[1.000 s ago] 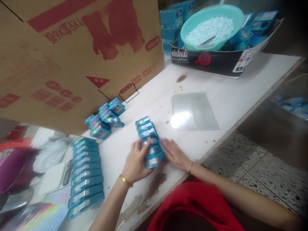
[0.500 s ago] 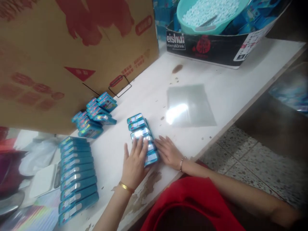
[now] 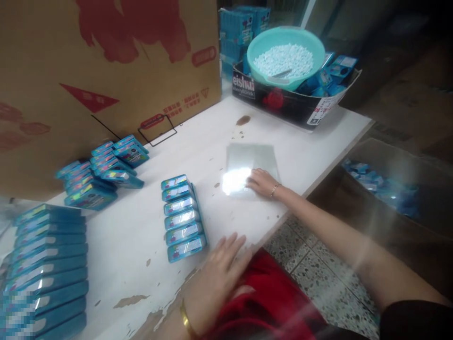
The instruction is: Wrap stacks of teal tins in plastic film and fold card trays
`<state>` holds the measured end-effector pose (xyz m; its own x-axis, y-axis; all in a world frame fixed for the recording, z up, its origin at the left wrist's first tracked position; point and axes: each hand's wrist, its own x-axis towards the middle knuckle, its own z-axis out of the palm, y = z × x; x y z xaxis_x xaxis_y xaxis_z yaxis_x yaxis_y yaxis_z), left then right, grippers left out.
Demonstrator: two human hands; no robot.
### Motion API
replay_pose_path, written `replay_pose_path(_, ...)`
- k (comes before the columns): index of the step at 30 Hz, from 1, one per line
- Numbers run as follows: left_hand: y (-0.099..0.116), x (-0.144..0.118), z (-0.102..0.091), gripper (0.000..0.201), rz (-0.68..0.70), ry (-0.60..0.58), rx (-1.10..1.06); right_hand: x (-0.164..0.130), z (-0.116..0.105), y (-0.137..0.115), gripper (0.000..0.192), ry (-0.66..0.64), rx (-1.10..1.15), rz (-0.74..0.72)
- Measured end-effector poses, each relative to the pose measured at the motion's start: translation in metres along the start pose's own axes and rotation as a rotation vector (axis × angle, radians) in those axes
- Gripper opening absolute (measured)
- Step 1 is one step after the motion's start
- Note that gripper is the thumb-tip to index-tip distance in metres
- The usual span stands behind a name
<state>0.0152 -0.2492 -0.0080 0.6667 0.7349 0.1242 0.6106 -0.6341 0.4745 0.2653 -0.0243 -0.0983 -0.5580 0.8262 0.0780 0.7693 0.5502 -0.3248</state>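
My right hand [image 3: 262,183] rests on a thin stack of clear plastic sheets [image 3: 253,153], its fingertips by the bright glare; I see no grip on a sheet. Close to the table's front edge is my left hand [image 3: 219,271], fingers stretched out and holding nothing, slightly blurred. To its upper left, apart from it, a short row of small blue flat boxes [image 3: 182,219] stands packed side by side on the white table [image 3: 208,165].
A longer row of blue boxes [image 3: 63,264] stands at left, with loose blue boxes [image 3: 102,172] behind. A big cardboard carton [image 3: 148,85] walls the back. A black carton [image 3: 272,99] holds a turquoise basin [image 3: 286,35] of pale pellets. More blue packs [image 3: 382,186] lie below, right.
Both hands have left the short row of blue boxes. My right hand has moved up onto the clear sheets, my left hand back towards the table edge. The view has shifted.
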Motion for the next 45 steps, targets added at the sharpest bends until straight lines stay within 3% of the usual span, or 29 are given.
replay_pose_path(4,-0.004,0.014,0.019,0.057,-0.076,-0.038,-0.194,0.004,0.009,-0.001,0.025,0.023,-0.012,-0.014)
replay_pose_path(7,-0.006,0.026,0.027,0.048,-0.167,0.004,-0.433,0.01,0.005,0.001,0.024,0.009,0.011,0.012)
replay_pose_path(9,-0.009,0.04,0.036,0.04,-0.341,0.113,-0.669,0.012,-0.001,-0.001,0.022,0.002,0.044,0.028)
replay_pose_path(13,-0.023,0.081,0.057,0.046,-0.777,0.524,-1.176,0.001,-0.011,-0.037,0.023,0.021,0.091,0.013)
replay_pose_path(16,-0.037,0.099,0.067,0.047,-0.851,0.665,-1.317,-0.021,-0.012,-0.076,0.025,0.084,0.207,-0.001)
replay_pose_path(19,-0.045,0.094,0.074,0.039,-0.903,0.672,-1.3,-0.04,-0.015,-0.094,0.024,0.146,0.37,0.037)
replay_pose_path(24,-0.043,0.08,0.081,0.03,-0.955,0.744,-1.237,-0.049,-0.03,-0.086,0.027,0.335,0.541,0.151)
replay_pose_path(29,-0.041,0.102,0.081,0.026,-0.73,0.792,-1.128,-0.069,-0.021,-0.109,0.026,0.149,0.719,0.143)
replay_pose_path(33,-0.042,0.108,0.081,0.028,-0.661,0.753,-1.085,-0.089,-0.004,-0.114,0.061,0.112,0.844,0.14)
replay_pose_path(36,-0.037,0.104,0.08,0.027,-0.63,0.685,-1.043,-0.097,0.002,-0.106,0.054,0.168,0.756,0.111)
replay_pose_path(39,-0.03,0.103,0.078,0.022,-0.613,0.661,-0.959,-0.098,-0.005,-0.103,0.027,0.262,0.581,0.191)
replay_pose_path(42,-0.027,0.105,0.077,0.016,-0.66,0.726,-0.892,-0.095,-0.031,-0.106,0.02,0.367,0.346,0.286)
replay_pose_path(45,-0.03,0.104,0.074,0.02,-0.776,0.793,-0.888,-0.088,-0.068,-0.115,0.027,0.575,0.091,0.242)
